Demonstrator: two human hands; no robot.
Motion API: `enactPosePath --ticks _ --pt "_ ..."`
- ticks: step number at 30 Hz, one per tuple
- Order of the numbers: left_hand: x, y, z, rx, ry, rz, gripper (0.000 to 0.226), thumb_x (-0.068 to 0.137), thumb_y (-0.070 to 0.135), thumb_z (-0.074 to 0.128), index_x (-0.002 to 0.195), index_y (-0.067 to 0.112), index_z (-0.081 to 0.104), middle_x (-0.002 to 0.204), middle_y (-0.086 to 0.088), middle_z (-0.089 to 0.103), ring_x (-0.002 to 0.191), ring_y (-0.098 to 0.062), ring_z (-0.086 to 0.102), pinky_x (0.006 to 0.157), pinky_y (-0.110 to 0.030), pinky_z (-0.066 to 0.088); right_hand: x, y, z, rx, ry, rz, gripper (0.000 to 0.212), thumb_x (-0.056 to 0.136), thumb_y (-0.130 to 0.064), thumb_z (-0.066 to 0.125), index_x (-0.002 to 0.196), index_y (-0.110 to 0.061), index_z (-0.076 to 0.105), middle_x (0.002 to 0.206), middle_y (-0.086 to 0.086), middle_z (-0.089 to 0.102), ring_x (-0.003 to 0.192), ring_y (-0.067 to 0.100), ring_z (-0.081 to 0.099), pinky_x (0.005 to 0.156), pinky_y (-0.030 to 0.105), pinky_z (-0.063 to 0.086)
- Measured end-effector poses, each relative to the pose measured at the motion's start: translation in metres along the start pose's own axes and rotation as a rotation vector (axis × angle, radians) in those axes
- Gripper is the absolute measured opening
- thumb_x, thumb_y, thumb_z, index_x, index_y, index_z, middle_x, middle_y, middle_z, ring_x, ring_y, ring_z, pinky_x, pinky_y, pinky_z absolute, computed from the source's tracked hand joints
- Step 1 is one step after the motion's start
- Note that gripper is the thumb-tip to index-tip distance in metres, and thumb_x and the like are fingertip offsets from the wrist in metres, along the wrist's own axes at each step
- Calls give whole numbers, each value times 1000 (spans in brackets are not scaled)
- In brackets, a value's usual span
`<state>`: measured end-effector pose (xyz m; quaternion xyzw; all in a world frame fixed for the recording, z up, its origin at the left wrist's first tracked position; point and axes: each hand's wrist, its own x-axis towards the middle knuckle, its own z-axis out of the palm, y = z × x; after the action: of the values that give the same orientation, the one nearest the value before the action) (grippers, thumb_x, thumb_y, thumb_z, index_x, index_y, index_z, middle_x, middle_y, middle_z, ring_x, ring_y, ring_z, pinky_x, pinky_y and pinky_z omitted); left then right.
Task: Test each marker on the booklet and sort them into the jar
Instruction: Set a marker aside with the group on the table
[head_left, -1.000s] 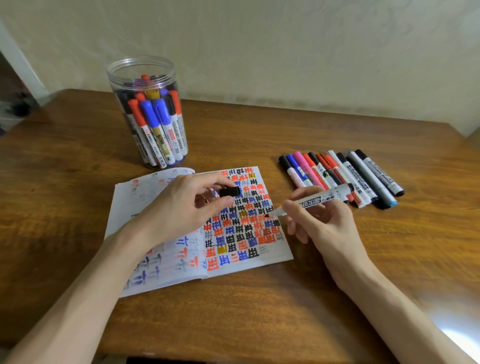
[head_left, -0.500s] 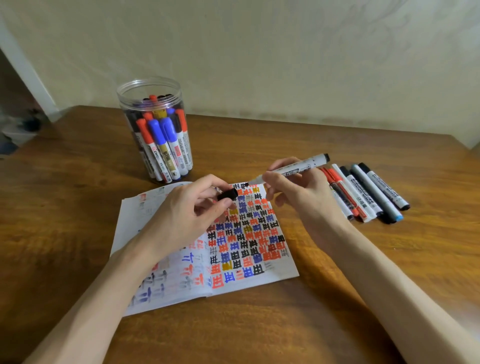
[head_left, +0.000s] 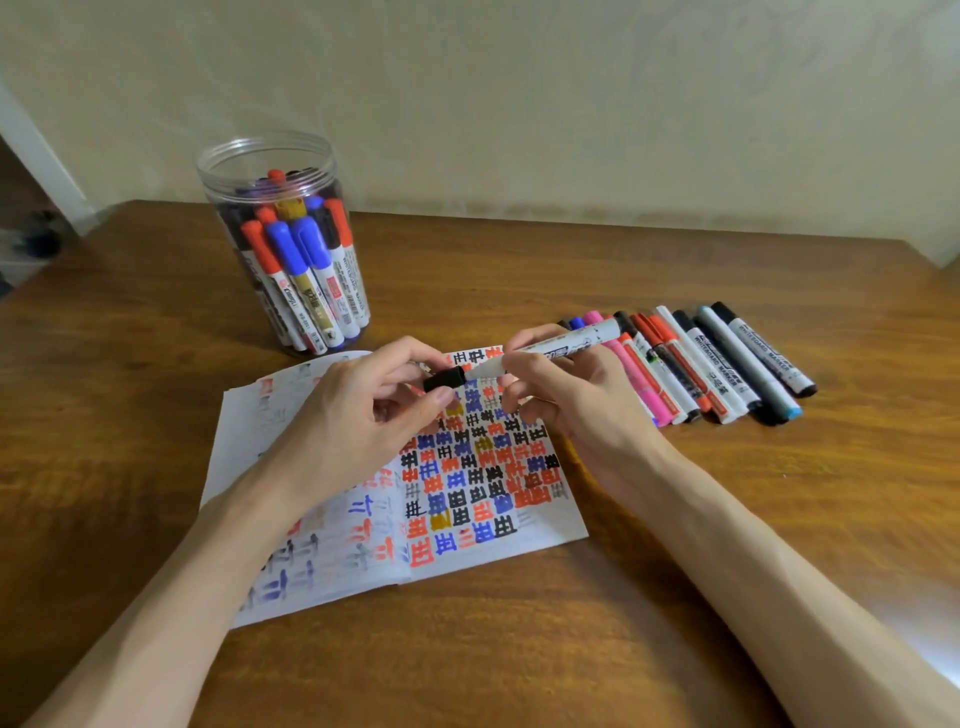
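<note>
Both hands are working above booklet (head_left: 545, 525): L hand (head_left: 358, 410) pinching cap (head_left: 444, 378), R hand (head_left: 566, 400) gripping marker (head_left: 561, 348), tip meeting cap. Risk: skewed push leaving cap loose, ink drying.

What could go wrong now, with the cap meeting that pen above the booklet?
The black cap, pinched by the left hand, may go on crooked or only partway, so the marker in the right hand could dry out in the jar. A slip might also smear ink on the booklet. The right hand is close to the row of loose markers and could nudge them when it moves off.
</note>
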<state>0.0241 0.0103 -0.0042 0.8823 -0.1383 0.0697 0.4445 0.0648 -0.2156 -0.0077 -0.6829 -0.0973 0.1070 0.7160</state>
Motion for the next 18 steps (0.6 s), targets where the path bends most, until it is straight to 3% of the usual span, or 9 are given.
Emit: enactPosePath --ticks 4,8,12,15,18 --pt "0 1 0 -23 5 9 25 93 29 67 118 24 66 106 14 75 95 -1 73 80 -23 62 -3 3 -1 -77 -59 -45 18 95 -27 77 107 -14 75 97 8 78 84 22 72 77 37 55" --pt "0 0 -2 -30 17 25 27 93 31 65 118 23 67 102 12 75 92 -5 75 79 -21 60 -5 2 -3 -68 -112 -20 23 92 -32 77 110 -18 78 90 5 74 77 18 64 74 34 52" --pt "1 -1 -5 -39 51 12 20 96 27 64 116 29 66 102 17 74 96 -2 73 79 -17 58 -4 -6 -12 2 -110 15 19 101 -21 67 114 -14 79 93 11 75 74 20 64 69 31 54" --pt "0 -3 -7 7 76 24 21 94 34 62 113 30 69 86 15 72 90 -7 73 75 -17 57 -5 -7 -22 -305 -125 -108 21 96 -27 74 111 -14 80 89 5 78 69 20 68 63 33 59" --pt "-2 -1 -6 29 103 28 28 89 36 63 114 29 73 84 17 73 87 -5 73 72 -14 56 -7 -3 -24 -501 -155 -163 31 94 -31 75 120 -13 77 93 0 80 73 13 74 62 29 61"
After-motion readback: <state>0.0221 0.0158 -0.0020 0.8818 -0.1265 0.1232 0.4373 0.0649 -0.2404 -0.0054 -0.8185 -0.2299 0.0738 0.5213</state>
